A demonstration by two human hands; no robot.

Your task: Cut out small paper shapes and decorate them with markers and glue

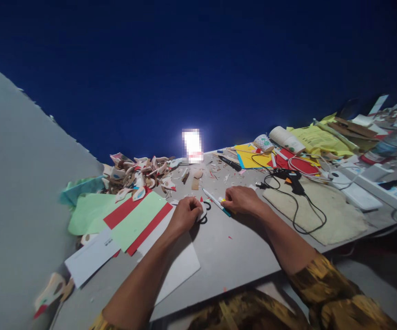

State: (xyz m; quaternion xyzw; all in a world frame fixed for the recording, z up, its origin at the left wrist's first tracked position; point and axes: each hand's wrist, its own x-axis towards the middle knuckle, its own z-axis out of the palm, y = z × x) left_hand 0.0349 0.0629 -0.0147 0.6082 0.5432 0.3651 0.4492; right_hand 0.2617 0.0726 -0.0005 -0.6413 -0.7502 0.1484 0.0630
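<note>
My left hand point(186, 214) is closed over the tabletop, fingers pinched together by a small white piece point(202, 211). Beside those fingertips, two black loops point(204, 220) that look like scissor handles show partly. I cannot tell which of these the left hand grips. My right hand point(241, 200) rests to the right with its fingers curled down. Small bits of yellow and blue point(223, 201) show at its fingertips; what they belong to is hidden. Between the hands lies a slim white and blue pen point(215, 201), its lower end close to the right fingertips.
A pile of white bird-shaped pieces point(139, 176) lies at left, behind green and red sheets point(139, 222) and white paper point(181, 270). A black glue gun point(292, 179) with its cord lies on a beige cloth point(325, 206) at right. A bright phone-like screen point(193, 145) stands at the back.
</note>
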